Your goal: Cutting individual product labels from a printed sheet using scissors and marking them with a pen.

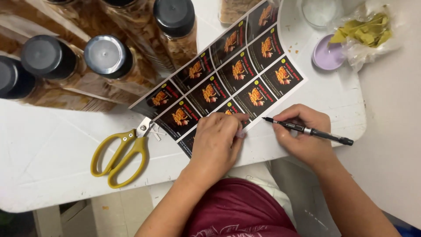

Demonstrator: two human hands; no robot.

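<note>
Left hand (pixel 218 138) pressed flat on label sheet (pixel 228 74) at frame centre, fingertips apparently pinching one label. Right hand (pixel 302 134) grips black pen (pixel 309 130), centre right. Scissors (pixel 125 149) lie lower left.

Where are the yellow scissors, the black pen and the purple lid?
yellow scissors (pixel 117 156): head view, on the handle loops.
black pen (pixel 307 130): head view, on the middle of its barrel, in the right hand (pixel 302 134).
purple lid (pixel 326 56): head view, on its flat top.
</note>
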